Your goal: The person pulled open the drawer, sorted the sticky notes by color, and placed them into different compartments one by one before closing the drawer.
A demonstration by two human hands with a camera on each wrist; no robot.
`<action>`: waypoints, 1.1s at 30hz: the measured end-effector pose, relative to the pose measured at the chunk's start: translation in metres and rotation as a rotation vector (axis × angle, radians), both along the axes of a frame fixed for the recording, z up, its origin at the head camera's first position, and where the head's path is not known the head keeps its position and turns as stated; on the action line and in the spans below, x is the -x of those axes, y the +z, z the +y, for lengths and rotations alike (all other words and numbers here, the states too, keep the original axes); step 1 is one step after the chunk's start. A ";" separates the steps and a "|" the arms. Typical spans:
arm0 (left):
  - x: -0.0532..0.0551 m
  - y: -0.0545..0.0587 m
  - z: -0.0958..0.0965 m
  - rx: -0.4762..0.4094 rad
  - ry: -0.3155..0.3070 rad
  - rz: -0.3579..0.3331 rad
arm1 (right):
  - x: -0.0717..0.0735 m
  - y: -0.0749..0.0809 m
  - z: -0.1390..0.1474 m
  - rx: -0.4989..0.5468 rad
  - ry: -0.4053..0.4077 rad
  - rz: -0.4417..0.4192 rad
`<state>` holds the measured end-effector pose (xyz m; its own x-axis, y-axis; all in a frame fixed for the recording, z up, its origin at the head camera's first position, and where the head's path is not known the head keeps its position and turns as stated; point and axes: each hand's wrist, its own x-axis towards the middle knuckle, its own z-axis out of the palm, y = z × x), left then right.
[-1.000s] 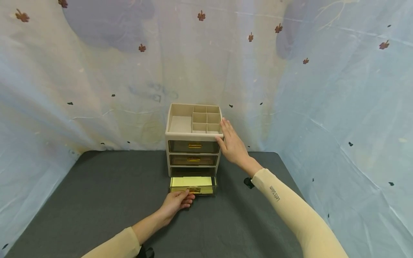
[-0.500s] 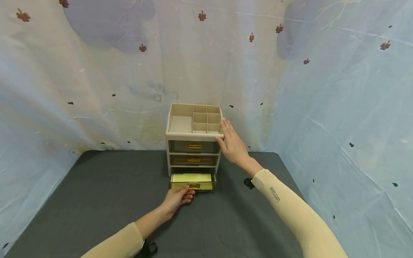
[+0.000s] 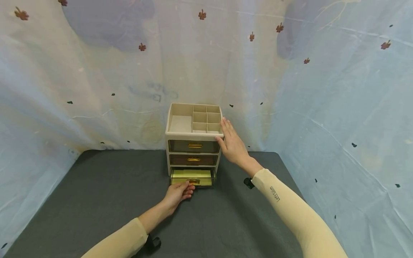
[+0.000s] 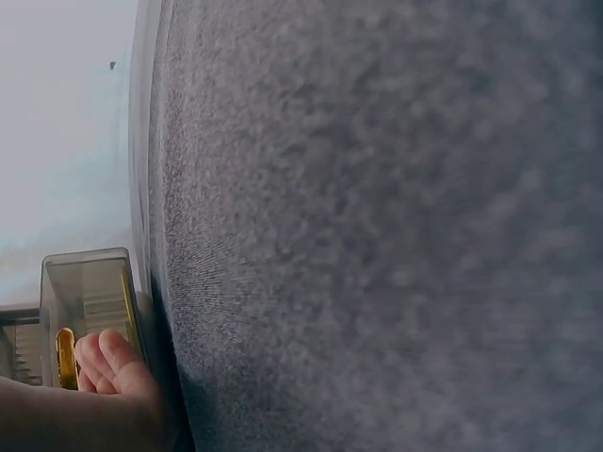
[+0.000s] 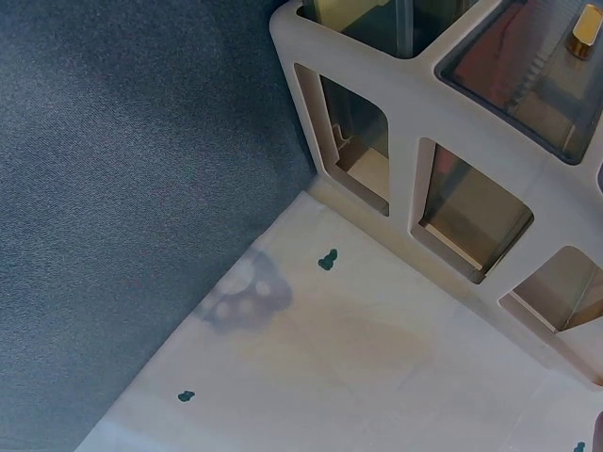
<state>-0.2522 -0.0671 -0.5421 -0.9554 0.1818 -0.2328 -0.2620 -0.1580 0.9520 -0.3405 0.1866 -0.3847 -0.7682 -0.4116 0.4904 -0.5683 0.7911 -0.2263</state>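
A cream desktop drawer organizer stands on the dark table, its top tray split into compartments. Its clear bottom drawer sticks partly out and holds a yellow pad of paper. With thumb and curled fingers, my left hand grips the gold handle of that drawer; in the left wrist view the fingers lie close against the handle. My right hand rests with straight fingers against the organizer's upper right side. Side openings of the organizer fill the right wrist view's upper right.
The two upper drawers, with gold handles, sit flush in the frame. A dark grey cloth covers the table. Printed curtains hang behind and at the sides, close to the table's back edge.
The bottom drawer has slid back toward the organizer, and my left hand has moved forward with it at the handle. My right hand stays in place on the organizer's side.
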 end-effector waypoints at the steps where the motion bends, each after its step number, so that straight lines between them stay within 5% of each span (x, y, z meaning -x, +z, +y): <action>1: 0.001 0.000 0.000 0.000 0.002 0.003 | 0.000 0.000 0.000 0.001 0.000 -0.001; 33: 0.034 0.006 0.011 -0.091 0.101 -0.033 | 0.002 -0.002 0.001 -0.001 0.003 0.016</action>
<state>-0.2857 -0.0557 -0.5363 -0.9619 0.1069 -0.2516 -0.2716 -0.2706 0.9236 -0.3429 0.1875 -0.3867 -0.7591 -0.4144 0.5020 -0.5744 0.7893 -0.2169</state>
